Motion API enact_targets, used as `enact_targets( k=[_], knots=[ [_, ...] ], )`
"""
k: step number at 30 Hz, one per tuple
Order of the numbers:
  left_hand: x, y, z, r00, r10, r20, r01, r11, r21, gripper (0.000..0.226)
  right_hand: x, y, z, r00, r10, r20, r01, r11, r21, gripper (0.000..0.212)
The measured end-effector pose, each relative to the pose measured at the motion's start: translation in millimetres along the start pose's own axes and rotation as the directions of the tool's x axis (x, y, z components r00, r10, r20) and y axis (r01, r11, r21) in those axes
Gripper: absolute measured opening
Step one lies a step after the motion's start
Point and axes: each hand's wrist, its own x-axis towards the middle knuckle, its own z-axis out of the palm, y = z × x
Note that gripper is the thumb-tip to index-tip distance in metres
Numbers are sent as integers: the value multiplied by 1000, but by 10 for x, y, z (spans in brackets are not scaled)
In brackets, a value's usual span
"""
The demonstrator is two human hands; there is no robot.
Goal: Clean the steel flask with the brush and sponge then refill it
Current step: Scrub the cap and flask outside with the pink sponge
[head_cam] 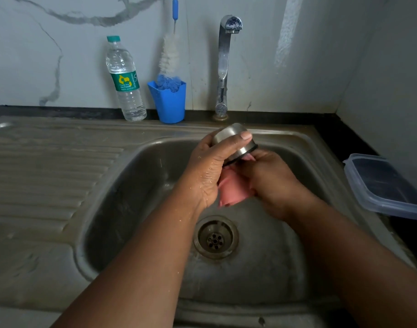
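Note:
Over the steel sink, my left hand grips a round steel flask cap with a black rim, thumb across its top. My right hand holds a pink sponge pressed up into the underside of the cap; part of the sponge hangs below between both hands. The long bottle brush, white and blue bristles with a blue handle, stands in a blue cup at the back. The flask body is not in view.
A clear plastic water bottle with a green label stands left of the cup. The chrome tap rises behind the sink, no water running. A lidded plastic container sits at the right. The drain lies below my hands; the ribbed drainboard spreads left.

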Motion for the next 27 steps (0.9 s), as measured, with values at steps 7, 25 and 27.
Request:
enact_targets(
  k=[7,25,27],
  knots=[
    [-17,97,-29,994,-89,-56,93,994,63,59,-3,79,102,996,77,43,-86,956,280,16],
    [23,-1,51,993,-52,-105,48,998,-41,48,114,167,-43,989,13,-147,-15,1000,-15,23],
    [10,73,40,996,-41,-77,34,995,-89,63,74,124,1,995,102,-13,-90,931,355,24]
  ],
)
